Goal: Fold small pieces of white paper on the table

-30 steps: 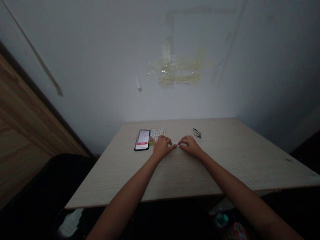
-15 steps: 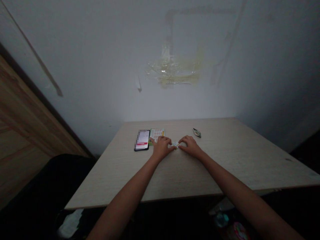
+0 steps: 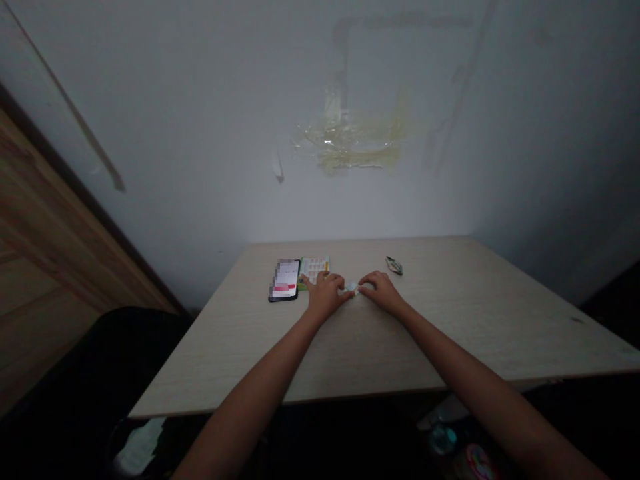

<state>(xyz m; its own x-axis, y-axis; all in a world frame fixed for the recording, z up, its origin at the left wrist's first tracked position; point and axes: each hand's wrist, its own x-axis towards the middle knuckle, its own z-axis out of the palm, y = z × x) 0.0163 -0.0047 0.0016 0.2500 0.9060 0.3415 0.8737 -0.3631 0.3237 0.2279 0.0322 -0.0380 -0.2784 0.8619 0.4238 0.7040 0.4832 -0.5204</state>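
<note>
Between my two hands, a small light-coloured piece of paper (image 3: 351,287) with yellowish marks lies at the tabletop. My left hand (image 3: 325,293) pinches its left side between thumb and fingers, the other fingers bent over. At its right end, my right hand (image 3: 381,291) has thumb and forefinger closed on the edge. Just beyond the left hand lies a printed leaflet (image 3: 315,266) with a green border, partly covered by the fingers. A small folded paper shape (image 3: 394,265), dark-edged and pale, rests beyond the right hand.
A phone (image 3: 285,280) with a lit screen lies left of the leaflet. The wooden table (image 3: 240,347) backs onto a wall (image 3: 210,133) with old tape. A dark chair-like shape (image 3: 135,353) stands at the left; a bottle (image 3: 443,439) is below the table.
My right thumb and forefinger have shifted slightly on the piece of paper, and a little more of it shows. The phone, leaflet and folded shape stay put.
</note>
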